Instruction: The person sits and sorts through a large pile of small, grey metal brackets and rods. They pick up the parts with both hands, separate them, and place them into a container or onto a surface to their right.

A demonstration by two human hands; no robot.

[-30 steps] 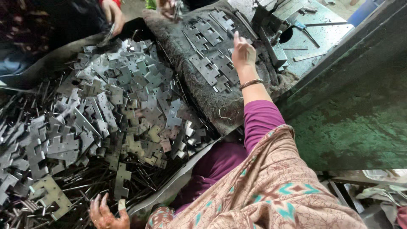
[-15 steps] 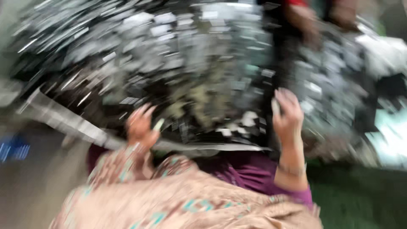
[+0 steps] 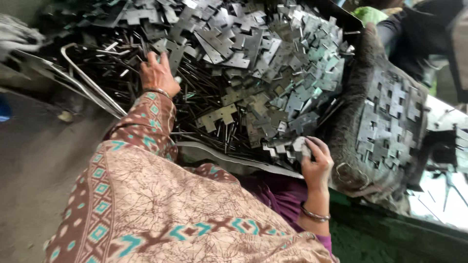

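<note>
Right hand (image 3: 316, 163) pinched a metal plate (image 3: 298, 145) at pile (image 3: 273, 73) edge; left hand (image 3: 157, 74) lay half-open on rods (image 3: 204, 87), its hold unclear.

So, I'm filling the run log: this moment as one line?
left hand: on thin dark metal rods | right hand: gripping flat grey notched metal plate | plates heaped in tray

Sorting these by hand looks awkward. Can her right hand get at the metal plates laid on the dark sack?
Probably yes: the right hand is at the heap's edge, beside the dark sack, with nothing between it and the metal plates.
</note>
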